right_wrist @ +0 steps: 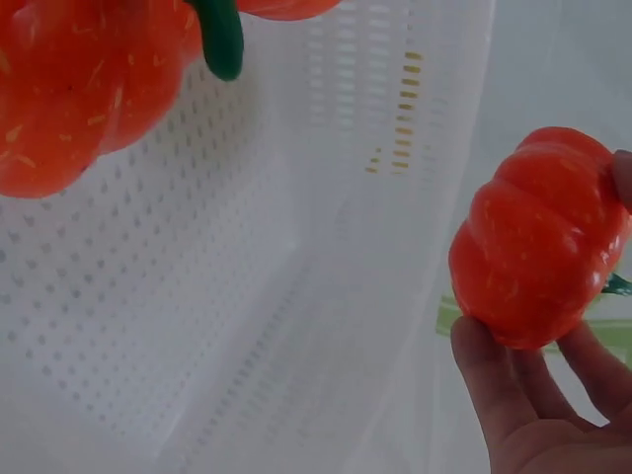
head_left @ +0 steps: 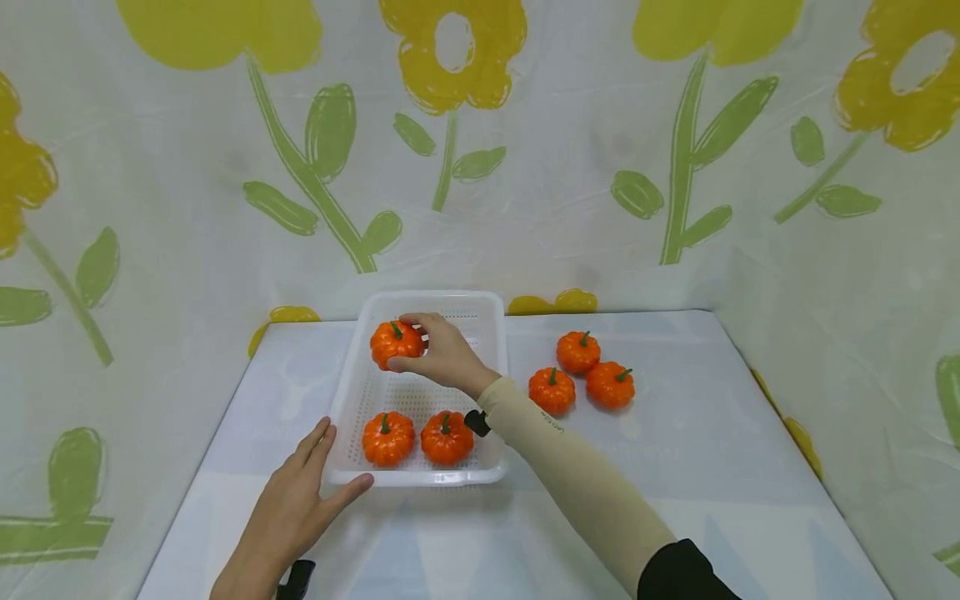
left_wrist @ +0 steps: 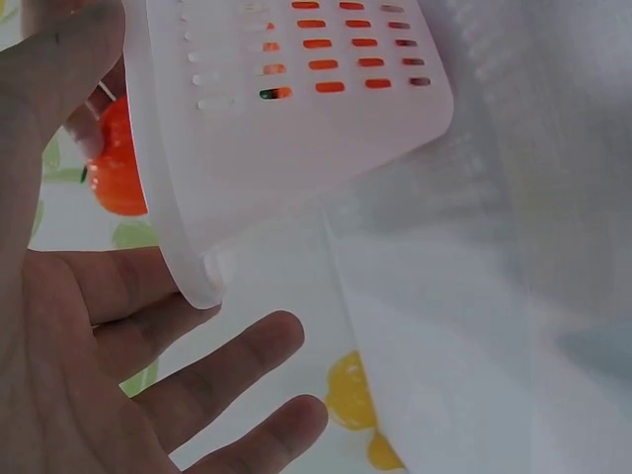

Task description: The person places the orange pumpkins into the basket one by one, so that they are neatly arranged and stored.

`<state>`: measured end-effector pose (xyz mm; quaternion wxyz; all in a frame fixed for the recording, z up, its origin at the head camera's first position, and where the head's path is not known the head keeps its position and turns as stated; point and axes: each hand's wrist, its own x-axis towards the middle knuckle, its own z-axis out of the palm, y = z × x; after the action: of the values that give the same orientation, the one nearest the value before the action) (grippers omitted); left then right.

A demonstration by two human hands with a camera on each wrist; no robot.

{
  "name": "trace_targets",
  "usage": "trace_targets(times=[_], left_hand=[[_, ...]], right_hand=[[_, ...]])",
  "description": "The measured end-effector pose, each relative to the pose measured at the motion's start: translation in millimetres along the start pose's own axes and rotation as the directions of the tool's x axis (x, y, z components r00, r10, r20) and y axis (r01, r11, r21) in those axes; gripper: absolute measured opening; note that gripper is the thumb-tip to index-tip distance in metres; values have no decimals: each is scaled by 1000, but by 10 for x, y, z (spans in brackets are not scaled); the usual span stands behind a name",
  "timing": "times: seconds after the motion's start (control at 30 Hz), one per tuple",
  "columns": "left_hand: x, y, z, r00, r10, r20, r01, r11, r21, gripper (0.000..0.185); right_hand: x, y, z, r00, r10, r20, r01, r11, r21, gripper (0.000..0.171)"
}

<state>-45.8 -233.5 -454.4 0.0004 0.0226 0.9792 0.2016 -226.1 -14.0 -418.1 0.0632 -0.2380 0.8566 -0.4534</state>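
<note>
In the head view my right hand point(head_left: 442, 354) grips a small orange pumpkin point(head_left: 395, 344) by its side, over the far left part of a white perforated basket point(head_left: 345, 417). The right wrist view shows fingers and thumb around this pumpkin point(right_wrist: 538, 237), held above the basket's rim. My left hand point(head_left: 296, 492) lies at the basket's near left corner, fingers extended. Up close, in the left wrist view, its straight fingers touch the basket's rim point(left_wrist: 163, 197). Two more pumpkins, one on the left point(head_left: 387, 439) and one on the right point(head_left: 447, 437), sit inside at the near end.
Right of the basket, three orange pumpkins stand grouped on the pale table point(head_left: 675, 467): a rear one point(head_left: 578, 352), a left one point(head_left: 552, 391) and a right one point(head_left: 610, 385). A flower-printed curtain point(head_left: 555, 208) encloses the table's back and sides.
</note>
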Motion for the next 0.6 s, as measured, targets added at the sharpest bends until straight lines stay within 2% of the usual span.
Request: trace_targets(times=[0.23,0.47,0.6], left_hand=[[-3,-15,9,1000,7,-5,-7,1000,-14,109],[-8,-27,23,1000,11,-11,-11,1000,-17,108],[-7,-29,23,1000,23,-21,-24,999,-24,106]], right_hand=[[33,72,159,996,33,81,-27,997,-72,72],[31,124,266,988,66,141,-38,981,-191,72],[11,152,303,977,99,189,-59,977,-205,73]])
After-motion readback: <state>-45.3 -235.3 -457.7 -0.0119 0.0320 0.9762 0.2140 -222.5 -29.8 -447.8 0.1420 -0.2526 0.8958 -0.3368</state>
